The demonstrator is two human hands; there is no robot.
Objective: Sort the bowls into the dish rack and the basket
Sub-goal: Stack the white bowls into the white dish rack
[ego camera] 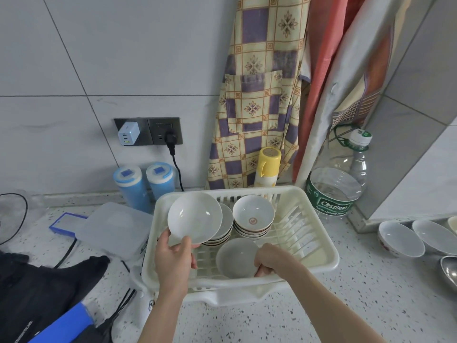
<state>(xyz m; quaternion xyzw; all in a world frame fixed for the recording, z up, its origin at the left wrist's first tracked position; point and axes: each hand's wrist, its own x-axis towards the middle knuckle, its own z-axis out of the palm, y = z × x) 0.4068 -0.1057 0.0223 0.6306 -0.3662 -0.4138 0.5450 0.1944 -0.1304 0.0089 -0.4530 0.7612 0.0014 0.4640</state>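
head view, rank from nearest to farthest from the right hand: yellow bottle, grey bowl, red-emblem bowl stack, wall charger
1. grey bowl, held in the right hand, front of the rack
2. red-emblem bowl stack, back of the rack
3. yellow bottle, behind the rack
4. wall charger, up on the wall, left

Against wall: two blue canisters [143, 185], yellow flask [267, 167], big water bottle [338, 179], patterned apron [259, 95]. White charger [128, 133] in socket. Clear lidded box [113, 226] left.
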